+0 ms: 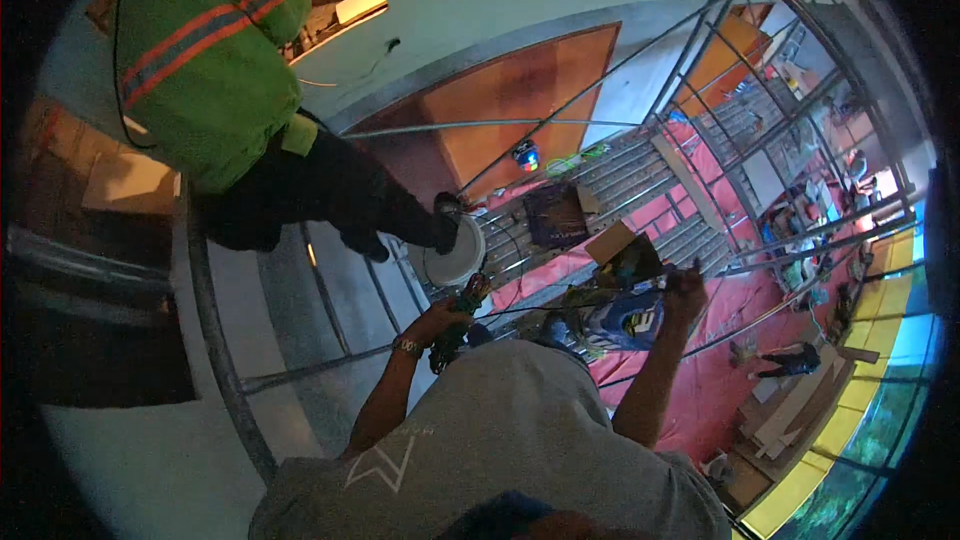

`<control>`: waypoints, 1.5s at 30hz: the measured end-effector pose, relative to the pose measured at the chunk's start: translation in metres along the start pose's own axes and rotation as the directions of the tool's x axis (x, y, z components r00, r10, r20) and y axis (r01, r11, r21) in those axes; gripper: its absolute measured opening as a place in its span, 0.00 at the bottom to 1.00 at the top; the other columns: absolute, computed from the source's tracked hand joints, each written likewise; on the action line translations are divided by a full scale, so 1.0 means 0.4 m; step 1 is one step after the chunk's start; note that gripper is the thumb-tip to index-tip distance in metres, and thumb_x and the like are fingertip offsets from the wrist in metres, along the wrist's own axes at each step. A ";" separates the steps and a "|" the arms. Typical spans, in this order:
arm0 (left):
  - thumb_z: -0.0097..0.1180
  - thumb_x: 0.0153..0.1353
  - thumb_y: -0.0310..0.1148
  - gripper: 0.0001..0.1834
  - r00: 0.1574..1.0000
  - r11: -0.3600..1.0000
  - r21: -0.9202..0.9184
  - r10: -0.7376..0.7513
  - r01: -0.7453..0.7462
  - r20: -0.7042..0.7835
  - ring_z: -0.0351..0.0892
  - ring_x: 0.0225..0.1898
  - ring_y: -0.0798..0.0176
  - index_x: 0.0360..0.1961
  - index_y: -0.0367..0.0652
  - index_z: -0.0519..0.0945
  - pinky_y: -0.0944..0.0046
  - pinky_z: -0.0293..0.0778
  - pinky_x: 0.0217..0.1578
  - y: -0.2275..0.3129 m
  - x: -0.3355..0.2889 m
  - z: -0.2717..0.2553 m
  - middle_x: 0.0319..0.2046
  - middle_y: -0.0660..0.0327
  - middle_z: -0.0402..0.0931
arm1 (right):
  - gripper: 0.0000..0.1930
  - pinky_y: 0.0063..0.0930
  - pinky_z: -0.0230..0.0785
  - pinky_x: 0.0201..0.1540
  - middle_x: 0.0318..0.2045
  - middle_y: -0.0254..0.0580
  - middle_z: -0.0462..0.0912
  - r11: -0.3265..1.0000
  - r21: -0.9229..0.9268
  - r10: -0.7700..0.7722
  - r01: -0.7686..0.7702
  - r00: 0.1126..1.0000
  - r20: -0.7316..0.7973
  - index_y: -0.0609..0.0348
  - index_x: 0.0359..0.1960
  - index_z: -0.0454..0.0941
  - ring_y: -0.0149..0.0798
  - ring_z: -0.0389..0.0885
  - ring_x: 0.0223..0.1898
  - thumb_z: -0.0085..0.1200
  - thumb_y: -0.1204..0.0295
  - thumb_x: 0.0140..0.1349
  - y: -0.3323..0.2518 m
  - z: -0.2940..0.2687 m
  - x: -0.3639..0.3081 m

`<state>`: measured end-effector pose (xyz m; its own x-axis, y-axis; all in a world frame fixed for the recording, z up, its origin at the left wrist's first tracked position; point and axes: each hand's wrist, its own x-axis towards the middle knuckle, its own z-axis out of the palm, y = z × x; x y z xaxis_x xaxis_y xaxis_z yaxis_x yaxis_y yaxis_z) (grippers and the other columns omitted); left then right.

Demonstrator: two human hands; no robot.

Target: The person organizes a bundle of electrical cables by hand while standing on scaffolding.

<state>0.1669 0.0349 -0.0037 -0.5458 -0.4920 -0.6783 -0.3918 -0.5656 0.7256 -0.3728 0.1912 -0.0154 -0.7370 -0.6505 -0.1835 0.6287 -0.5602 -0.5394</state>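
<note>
My left hand (pixel 440 323) is closed round a dark green power tool (pixel 455 335), whose front end points up and away from me. A thin dark cord (pixel 540 309) runs from near the tool toward my right side. My right hand (pixel 685 292) is raised there with its fingers curled. It is dim, and I cannot make out what sits between those fingers. A white bucket (pixel 460 258) stands beyond the tool, with the shoe of a person (pixel 210 60) in a green jacket on it.
Scaffold tubes (pixel 560 122) surround the metal plank platform (pixel 640 180). A dark open box (pixel 556 216) and a cardboard piece (pixel 610 242) lie on it. Below are pink sheeting (pixel 690 380) and stacked boards (pixel 800 405). A wooden panel (pixel 530 105) lines the wall ahead.
</note>
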 end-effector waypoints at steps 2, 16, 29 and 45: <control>0.71 0.55 0.42 0.29 1.000 1.000 0.001 -0.007 0.007 -0.025 0.79 0.36 0.64 0.52 0.35 0.78 0.61 0.77 0.39 -0.020 0.027 -0.003 0.38 0.60 0.81 | 0.25 0.35 0.70 0.42 0.26 0.36 0.72 0.965 0.260 0.022 -0.026 1.000 0.017 0.66 0.69 0.63 0.33 0.65 0.23 0.46 0.66 0.74 -0.061 -0.045 0.021; 0.75 0.49 0.48 0.30 0.987 0.985 0.091 0.154 -0.149 -0.049 0.80 0.37 0.64 0.46 0.37 0.81 0.61 0.76 0.42 -0.020 0.071 0.010 0.37 0.59 0.82 | 0.26 0.26 0.59 0.27 0.24 0.29 0.63 0.988 0.136 0.054 -0.072 0.990 0.127 0.70 0.71 0.60 0.29 0.56 0.19 0.40 0.66 0.78 -0.219 0.002 0.036; 0.67 0.58 0.32 0.15 0.999 0.982 -0.188 0.004 -0.013 -0.048 0.78 0.20 0.66 0.45 0.40 0.81 0.63 0.77 0.18 0.105 0.042 0.061 0.29 0.60 0.82 | 0.23 0.19 0.53 0.21 0.21 0.23 0.57 0.791 -0.593 0.064 0.148 0.945 0.321 0.67 0.67 0.66 0.20 0.55 0.18 0.43 0.66 0.78 -0.214 0.405 -0.126; 0.60 0.68 0.49 0.24 0.954 0.738 -0.666 0.267 -0.109 0.139 0.85 0.30 0.58 0.56 0.45 0.73 0.57 0.86 0.30 0.359 0.025 0.121 0.40 0.53 0.83 | 0.20 0.20 0.54 0.24 0.21 0.21 0.66 0.558 -0.828 0.638 -0.047 0.663 0.392 0.57 0.62 0.79 0.21 0.62 0.22 0.49 0.62 0.75 -0.022 0.503 -0.317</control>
<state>0.0693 -0.0189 0.0993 -0.7278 -0.5282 -0.4373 0.2640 -0.8044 0.5323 -0.2351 0.1753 0.1781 0.0092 -0.9896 -0.1435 0.1801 0.1428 -0.9732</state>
